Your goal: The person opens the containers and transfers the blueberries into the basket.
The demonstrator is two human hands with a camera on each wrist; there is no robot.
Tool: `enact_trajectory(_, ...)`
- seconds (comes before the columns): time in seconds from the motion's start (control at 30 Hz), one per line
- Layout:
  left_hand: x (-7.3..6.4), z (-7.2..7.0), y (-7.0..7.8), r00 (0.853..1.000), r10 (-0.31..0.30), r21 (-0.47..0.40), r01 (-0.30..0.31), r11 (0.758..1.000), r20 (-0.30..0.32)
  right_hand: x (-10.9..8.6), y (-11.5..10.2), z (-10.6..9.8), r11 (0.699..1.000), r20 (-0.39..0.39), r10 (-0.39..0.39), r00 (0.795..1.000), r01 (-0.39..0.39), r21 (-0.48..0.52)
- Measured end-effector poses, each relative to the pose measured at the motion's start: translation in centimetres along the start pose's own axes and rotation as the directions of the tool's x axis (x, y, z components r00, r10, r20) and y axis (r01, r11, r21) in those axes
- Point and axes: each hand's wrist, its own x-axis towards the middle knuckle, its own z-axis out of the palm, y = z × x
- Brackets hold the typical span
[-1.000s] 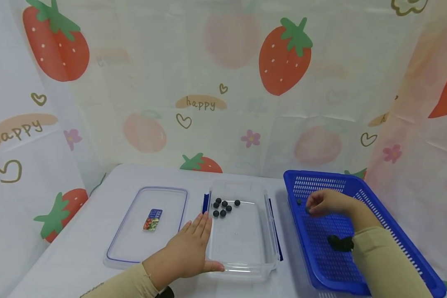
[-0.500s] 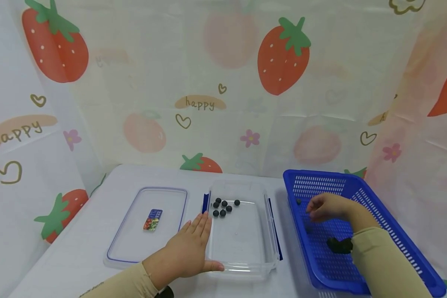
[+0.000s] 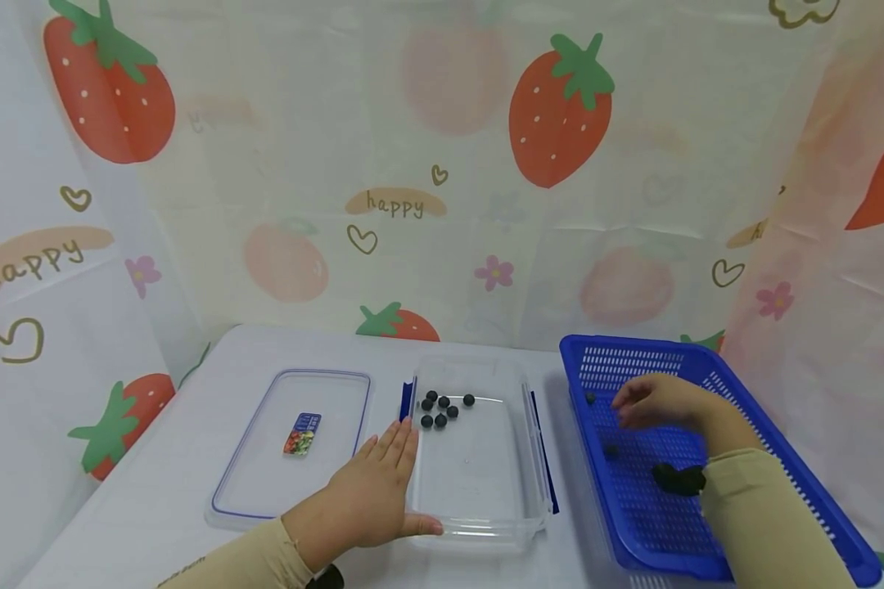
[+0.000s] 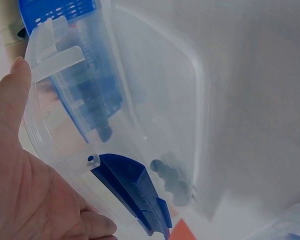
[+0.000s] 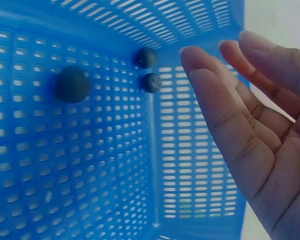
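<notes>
My left hand (image 3: 368, 499) rests with straight fingers against the left side of a clear plastic food box (image 3: 479, 474), its thumb at the box's near edge. Several dark blueberries (image 3: 440, 421) lie towards the far left of the box. Over the blue basket (image 3: 597, 491) hovers my right hand (image 3: 659, 406), its fingers loosely bent, thumb apart from them and nothing between. The right wrist view shows three blueberries in the basket: one (image 5: 72, 84) by itself and two, an upper one (image 5: 146, 58) and a lower one (image 5: 151, 83), close together near a corner.
Left of the box lies its clear lid (image 3: 243, 483) with a blue rim and a printed label (image 3: 302, 434). Blue latches (image 4: 130, 190) hang from the box's sides. A patterned cloth backdrop (image 3: 295, 164) stands behind the white table (image 3: 324, 348).
A blueberry that my right fingers pinched a second ago has been let go and now lies lower in the basket. That hand has shifted slightly right. The left hand has stayed put.
</notes>
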Motion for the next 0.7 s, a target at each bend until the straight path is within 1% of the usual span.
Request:
enact_trajectory(0.1,0.0,0.0,0.0,1.0,-0.002,-0.002,0.002,1.0,0.002,0.0,-0.5,-0.3,1.0,-0.005,-0.013,1.0,0.013,0.004)
enact_trajectory(0.27,0.0,-0.1,0.0,1.0,-0.001,-0.006,0.001,1.0,0.005,0.0,-2.2,-0.7,1.0,-0.025,-0.026,0.999,0.026,-0.007)
enact_trajectory(0.47,0.1,0.0,-0.1,1.0,0.004,-0.008,-0.004,1.0,0.012,0.5,-4.5,-0.9,0.999,-0.087,-0.023,0.996,0.019,-0.045)
enact_trajectory(0.57,0.2,0.1,-0.1,1.0,0.009,-0.004,-0.008,1.0,0.019,1.0,-5.4,-0.8,0.998,-0.091,-0.046,0.995,0.042,-0.042)
enact_trajectory(0.7,0.2,0.2,-0.1,1.0,0.006,-0.007,-0.006,1.0,0.02,1.6,-6.7,-0.6,0.995,-0.082,-0.098,0.992,0.095,-0.041)
